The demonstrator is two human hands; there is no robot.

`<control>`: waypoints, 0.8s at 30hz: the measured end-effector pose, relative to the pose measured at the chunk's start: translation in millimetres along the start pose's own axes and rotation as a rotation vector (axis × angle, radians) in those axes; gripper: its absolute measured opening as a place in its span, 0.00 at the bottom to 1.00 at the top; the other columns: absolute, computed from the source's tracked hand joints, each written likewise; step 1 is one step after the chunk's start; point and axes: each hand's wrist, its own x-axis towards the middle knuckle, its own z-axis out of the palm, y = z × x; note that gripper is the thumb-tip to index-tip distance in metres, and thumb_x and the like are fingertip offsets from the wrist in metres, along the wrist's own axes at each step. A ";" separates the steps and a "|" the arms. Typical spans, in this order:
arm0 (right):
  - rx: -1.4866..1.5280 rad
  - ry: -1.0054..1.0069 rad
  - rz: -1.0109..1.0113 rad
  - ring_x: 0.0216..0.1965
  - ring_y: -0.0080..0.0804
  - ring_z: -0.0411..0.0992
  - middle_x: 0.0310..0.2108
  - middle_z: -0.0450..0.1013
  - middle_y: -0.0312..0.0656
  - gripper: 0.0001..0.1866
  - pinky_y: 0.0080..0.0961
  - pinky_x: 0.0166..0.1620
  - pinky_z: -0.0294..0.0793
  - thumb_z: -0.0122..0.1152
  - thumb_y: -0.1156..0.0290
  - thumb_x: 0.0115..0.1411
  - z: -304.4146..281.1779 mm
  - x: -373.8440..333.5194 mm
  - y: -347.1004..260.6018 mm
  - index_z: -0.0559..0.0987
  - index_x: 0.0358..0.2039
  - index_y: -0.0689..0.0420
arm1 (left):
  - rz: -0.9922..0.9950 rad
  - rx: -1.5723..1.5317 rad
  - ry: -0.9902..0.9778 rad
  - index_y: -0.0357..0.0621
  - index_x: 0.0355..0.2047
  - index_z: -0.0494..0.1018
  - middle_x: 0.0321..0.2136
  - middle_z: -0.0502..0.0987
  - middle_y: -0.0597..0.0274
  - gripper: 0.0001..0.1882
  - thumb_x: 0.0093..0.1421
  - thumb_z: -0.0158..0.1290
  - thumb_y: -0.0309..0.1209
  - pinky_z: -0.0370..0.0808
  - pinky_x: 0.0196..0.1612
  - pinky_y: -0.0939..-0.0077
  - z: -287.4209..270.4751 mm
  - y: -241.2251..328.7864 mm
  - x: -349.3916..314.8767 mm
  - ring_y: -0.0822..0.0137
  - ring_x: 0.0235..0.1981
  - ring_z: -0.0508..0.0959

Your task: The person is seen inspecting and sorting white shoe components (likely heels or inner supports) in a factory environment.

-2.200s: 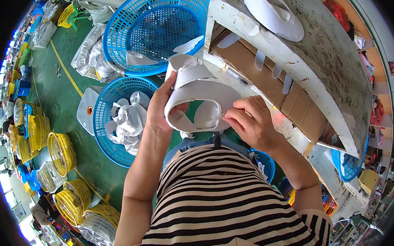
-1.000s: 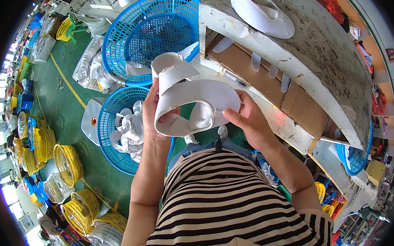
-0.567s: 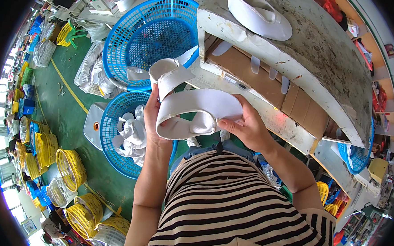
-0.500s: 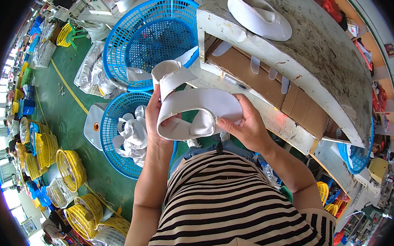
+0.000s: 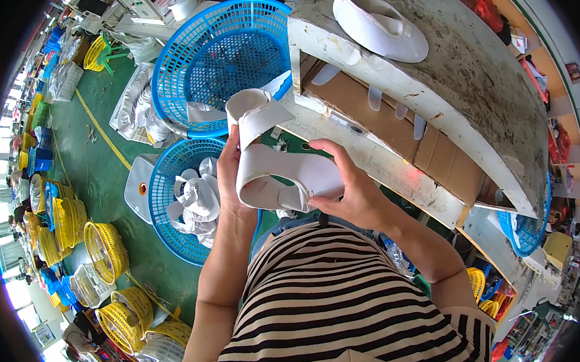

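Left hand point(image 5: 228, 182) partly behind white upper point(image 5: 297, 166)

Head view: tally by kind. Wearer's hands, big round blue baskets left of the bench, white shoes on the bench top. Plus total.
Hands: 2 (left hand, right hand)
Blue baskets: 2 (upper basket, lower basket)
White shoe: 1
Total: 5

A black-striped cream shirt point(image 5: 363, 283) tops blue trousers point(image 5: 289, 223) (denim, perhaps).

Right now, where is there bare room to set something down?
The worn bench top looks bare right of the white shoe; green floor shows between the yellow baskets and nearer blue basket. Crowded: that blue basket, heaped with white pieces.
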 end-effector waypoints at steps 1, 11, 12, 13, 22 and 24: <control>-0.008 -0.020 -0.009 0.61 0.43 0.60 0.60 0.59 0.49 0.44 0.34 0.61 0.59 0.68 0.75 0.48 -0.3 0.8 -1.2 0.54 0.62 0.57 | 0.002 0.008 0.006 0.46 0.46 0.71 0.34 0.79 0.62 0.13 0.67 0.43 0.37 0.80 0.28 0.76 5.7 -0.8 -2.0 0.69 0.28 0.81; -0.219 -0.210 -0.132 0.57 0.50 0.63 0.60 0.56 0.55 0.52 0.38 0.58 0.64 0.64 0.81 0.48 -12.9 -5.5 10.9 0.42 0.67 0.51 | 0.081 0.156 -0.026 0.45 0.52 0.67 0.40 0.77 0.59 0.18 0.68 0.41 0.41 0.78 0.40 0.69 -7.8 0.3 -0.6 0.65 0.38 0.79; -0.222 -0.207 -0.108 0.56 0.49 0.63 0.60 0.57 0.54 0.51 0.37 0.58 0.64 0.64 0.80 0.48 -18.1 -7.8 10.8 0.45 0.67 0.50 | 0.122 0.210 -0.023 0.44 0.51 0.68 0.40 0.77 0.59 0.17 0.67 0.43 0.39 0.78 0.41 0.69 -8.4 0.3 -1.6 0.65 0.38 0.79; -0.225 -0.202 -0.083 0.55 0.48 0.64 0.59 0.57 0.53 0.50 0.37 0.58 0.64 0.65 0.80 0.48 -24.0 -9.9 11.2 0.47 0.67 0.50 | 0.162 0.263 -0.022 0.43 0.49 0.69 0.40 0.78 0.58 0.16 0.67 0.44 0.38 0.78 0.41 0.69 -5.8 -0.8 -2.2 0.65 0.38 0.79; -0.351 0.362 -0.487 0.33 0.36 0.73 0.32 0.74 0.40 0.12 0.30 0.37 0.72 0.67 0.73 0.49 -25.0 9.5 -13.9 0.81 0.36 0.55 | 0.250 0.598 -0.073 0.37 0.40 0.76 0.35 0.80 0.60 0.11 0.64 0.51 0.32 0.75 0.37 0.79 -4.7 -25.2 -13.9 0.74 0.32 0.78; -0.521 0.413 -0.595 0.34 0.34 0.73 0.32 0.75 0.38 0.13 0.31 0.38 0.73 0.67 0.74 0.48 -18.6 15.4 -14.8 0.81 0.36 0.54 | 0.242 0.623 -0.077 0.37 0.39 0.76 0.34 0.80 0.61 0.11 0.64 0.52 0.33 0.74 0.36 0.81 0.8 -28.5 -16.4 0.75 0.31 0.77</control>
